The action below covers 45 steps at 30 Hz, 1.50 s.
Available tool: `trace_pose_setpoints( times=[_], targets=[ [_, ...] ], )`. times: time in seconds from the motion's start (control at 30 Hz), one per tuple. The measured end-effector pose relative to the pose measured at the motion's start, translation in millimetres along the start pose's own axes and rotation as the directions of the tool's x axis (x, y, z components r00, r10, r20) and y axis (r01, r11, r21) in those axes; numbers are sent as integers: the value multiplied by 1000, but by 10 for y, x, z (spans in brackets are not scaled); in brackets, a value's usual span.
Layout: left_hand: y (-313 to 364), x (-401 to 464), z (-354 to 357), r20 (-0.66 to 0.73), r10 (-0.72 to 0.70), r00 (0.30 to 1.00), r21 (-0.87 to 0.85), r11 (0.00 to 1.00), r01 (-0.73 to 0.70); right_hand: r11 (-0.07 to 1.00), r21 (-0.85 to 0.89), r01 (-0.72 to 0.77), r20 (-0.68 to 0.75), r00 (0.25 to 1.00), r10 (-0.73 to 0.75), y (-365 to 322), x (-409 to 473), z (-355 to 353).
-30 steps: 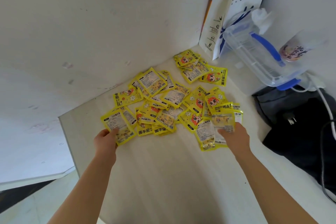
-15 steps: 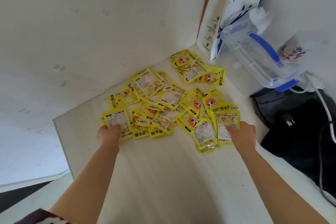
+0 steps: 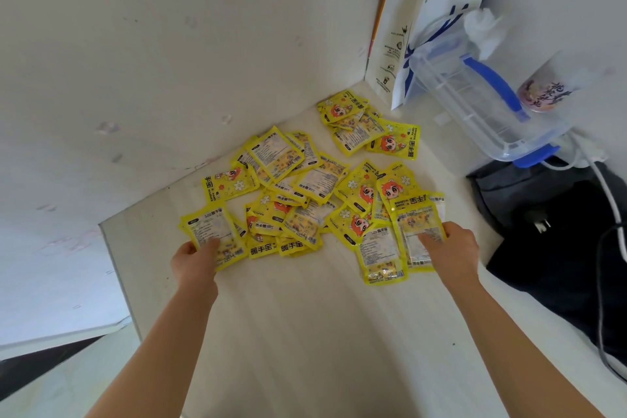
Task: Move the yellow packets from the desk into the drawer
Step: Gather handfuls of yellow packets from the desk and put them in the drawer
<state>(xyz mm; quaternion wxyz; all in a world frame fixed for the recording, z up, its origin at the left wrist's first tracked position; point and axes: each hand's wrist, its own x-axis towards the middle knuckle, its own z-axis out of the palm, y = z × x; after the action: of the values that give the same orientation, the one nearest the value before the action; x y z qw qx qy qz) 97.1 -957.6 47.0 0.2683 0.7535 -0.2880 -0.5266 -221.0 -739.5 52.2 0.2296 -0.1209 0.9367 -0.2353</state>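
Right now we have both hands on the near edge of the packets (image 3: 305, 187), which lie in a loose overlapping heap on the table (image 3: 305, 332) against the wall (image 3: 169, 61). Our left hand (image 3: 195, 260) pinches the nearest left packet (image 3: 212, 231), thumb on its face and fingers seemingly under its edge. Our right hand (image 3: 449, 253) presses its fingers on the near right packet (image 3: 419, 231); we cannot tell if it has closed round it or only rests on top.

To do this step well, we judge it best to sweep inward from both sides, bunch the heap and lift stacks, since the slick film will slide if we grab single corners. No drawer shows, so the carry goes out of view.

Counts: packets roughly thirty, exact number hidden by overlap; a small separate cluster sits at the far corner near the bag (image 3: 427, 17). One paper bag, one clear box (image 3: 475, 112) with blue handle, one cup (image 3: 549, 85), one dark bag (image 3: 559, 220), one white cable (image 3: 607, 187). Two hands.
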Motion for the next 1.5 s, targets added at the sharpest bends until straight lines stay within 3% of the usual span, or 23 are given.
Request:
trace_pose_setpoints(
  times=[0.2, 0.37, 0.63, 0.87, 1.03, 1.23, 1.37, 1.5],
  targets=[
    [-44, -66, -158, 37, 20, 999, -66, 998, -17, 996, 66, 53, 59, 997, -57, -101, -95, -79],
    [22, -143, -238, 68, 15, 998, -152, 988, -5, 970, 227, 85, 103, 988, -111, -154, -111, -134],
    [348, -318, 45, 166, 65, 984, -243, 970, -24, 937, 342, 70, 108, 988, -113, -236, 29, -196],
    [532, -476, 692, 347, 127, 929, -118, 989, -91, 938, 345, 30, 88, 994, -64, -306, 260, -195],
    [572, -609, 1201, 416, 189, 889, 98, 963, -250, 912, 406, -56, 104, 994, 15, -254, 368, -178],
    [480, -784, 1652, 592, 233, 772, 342, 794, -502, 958, 283, -47, 113, 993, 16, -166, 424, -133],
    [366, -808, 1811, 689, 284, 667, 467, 529, -708, 977, 213, -24, 112, 994, 0, -159, 437, -115],
    [244, -785, 1907, 712, 363, 602, 520, 303, -798, 991, 130, 24, 88, 995, -36, -168, 470, -85]
  ],
)
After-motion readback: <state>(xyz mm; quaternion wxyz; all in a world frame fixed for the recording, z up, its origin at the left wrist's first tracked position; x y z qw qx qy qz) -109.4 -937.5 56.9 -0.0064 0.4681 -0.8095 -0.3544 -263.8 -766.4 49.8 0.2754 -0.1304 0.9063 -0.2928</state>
